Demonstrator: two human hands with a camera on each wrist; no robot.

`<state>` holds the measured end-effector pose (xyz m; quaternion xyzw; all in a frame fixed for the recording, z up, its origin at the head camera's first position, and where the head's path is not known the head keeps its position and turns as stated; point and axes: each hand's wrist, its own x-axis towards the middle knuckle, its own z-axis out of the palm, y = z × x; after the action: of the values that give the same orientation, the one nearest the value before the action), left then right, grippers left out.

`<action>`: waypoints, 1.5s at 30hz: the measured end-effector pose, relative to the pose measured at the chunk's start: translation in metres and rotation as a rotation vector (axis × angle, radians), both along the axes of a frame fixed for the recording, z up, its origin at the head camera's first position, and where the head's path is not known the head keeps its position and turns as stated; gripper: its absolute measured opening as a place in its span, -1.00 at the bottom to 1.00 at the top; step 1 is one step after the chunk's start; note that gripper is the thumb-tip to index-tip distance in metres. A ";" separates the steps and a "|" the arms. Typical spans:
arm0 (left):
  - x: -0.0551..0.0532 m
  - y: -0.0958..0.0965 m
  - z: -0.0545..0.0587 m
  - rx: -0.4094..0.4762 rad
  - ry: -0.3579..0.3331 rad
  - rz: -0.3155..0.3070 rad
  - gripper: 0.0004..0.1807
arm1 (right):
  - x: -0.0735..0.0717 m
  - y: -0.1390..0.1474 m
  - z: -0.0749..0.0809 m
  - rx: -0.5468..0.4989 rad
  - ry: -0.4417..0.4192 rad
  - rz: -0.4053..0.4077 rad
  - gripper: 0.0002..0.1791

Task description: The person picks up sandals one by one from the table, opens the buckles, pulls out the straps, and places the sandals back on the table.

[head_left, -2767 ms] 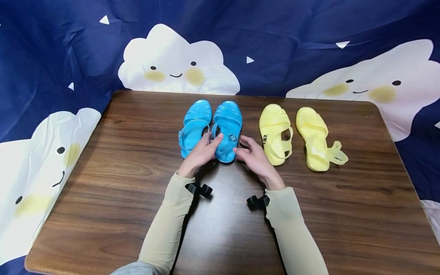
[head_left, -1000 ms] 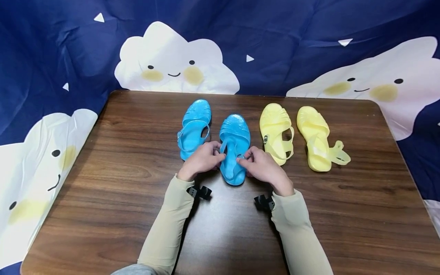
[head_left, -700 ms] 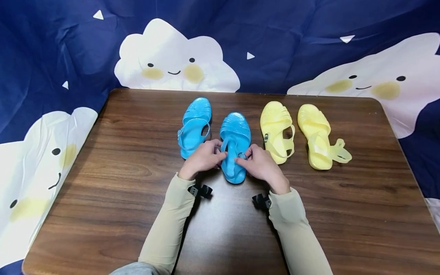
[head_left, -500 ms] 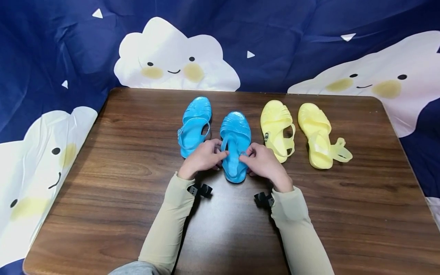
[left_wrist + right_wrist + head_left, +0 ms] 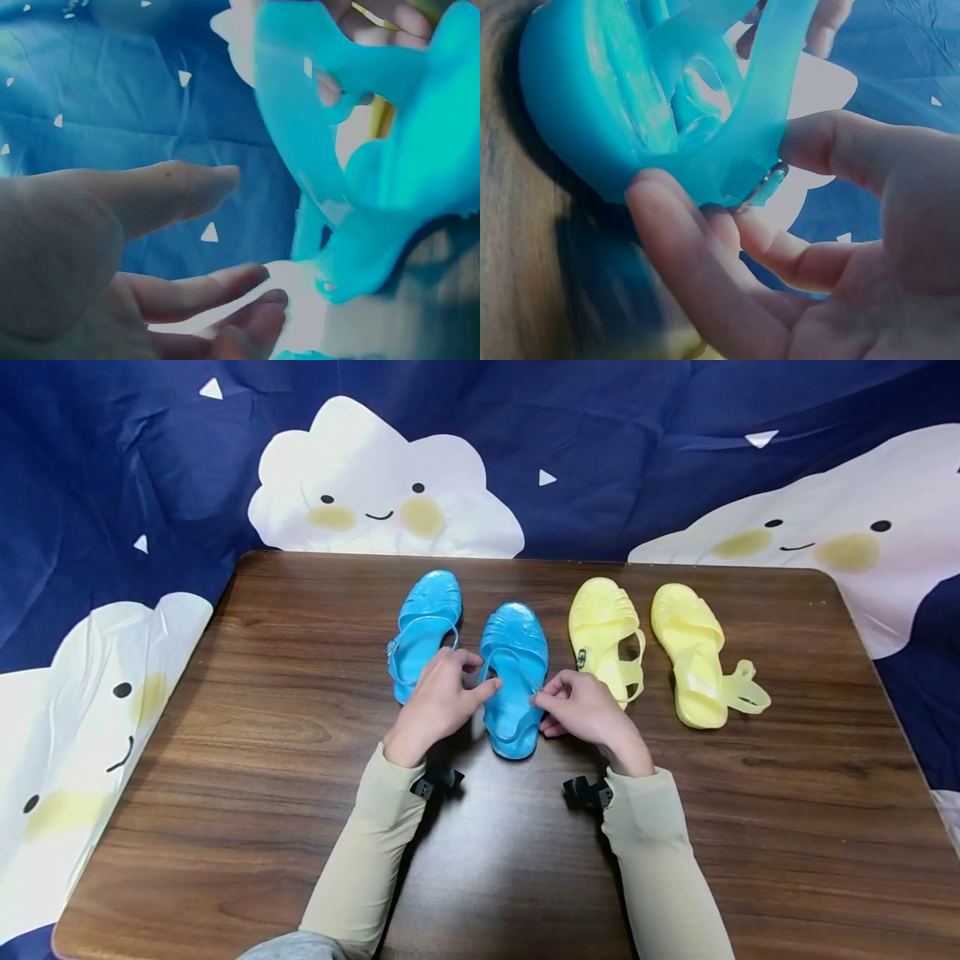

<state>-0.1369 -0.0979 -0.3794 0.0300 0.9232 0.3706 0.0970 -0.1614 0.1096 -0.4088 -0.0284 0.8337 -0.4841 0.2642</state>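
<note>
A blue jelly sandal (image 5: 513, 689) lies toe-away between my hands, its ankle strap looped across the opening. At its right side my right hand (image 5: 594, 710) pinches the strap by the metal buckle (image 5: 769, 184), as the right wrist view shows. My left hand (image 5: 441, 700) is at the sandal's left side, thumb and fingers spread apart. In the left wrist view, a gap shows between those fingertips (image 5: 225, 180) and the strap (image 5: 289, 112). The other blue sandal (image 5: 429, 610) rests just to the left, its heel partly behind my left hand.
Two yellow sandals stand to the right: one with its strap fastened (image 5: 600, 618), partly hidden by my right hand, and one with a loose strap (image 5: 686, 627) sticking out sideways. The brown wooden table (image 5: 247, 760) backs onto a blue cloud-print cloth (image 5: 585, 410).
The right-hand blue sandal has come toward me, away from its mate. Latest, my left hand has let go of the strap and spread its fingers; my right hand has shifted slightly right.
</note>
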 end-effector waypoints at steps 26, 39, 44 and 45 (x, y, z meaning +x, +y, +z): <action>-0.005 0.031 -0.027 -0.033 0.055 -0.257 -0.83 | -0.002 0.005 0.002 -0.134 -0.036 0.025 -0.72; -0.005 0.031 -0.027 -0.048 0.067 -0.253 -0.85 | 0.002 0.002 0.005 -0.101 -0.018 -0.044 -0.76; -0.005 0.029 -0.027 -0.035 0.082 -0.263 -0.88 | 0.001 0.002 0.004 -0.132 -0.029 -0.037 -0.75; -0.005 0.029 -0.027 -0.030 0.084 -0.263 -0.89 | 0.001 0.002 0.003 -0.136 -0.030 -0.038 -0.75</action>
<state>-0.1421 -0.0693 -0.4064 0.1649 0.9200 0.3393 0.1064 -0.1603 0.1114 -0.4056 -0.0230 0.7952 -0.5449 0.2651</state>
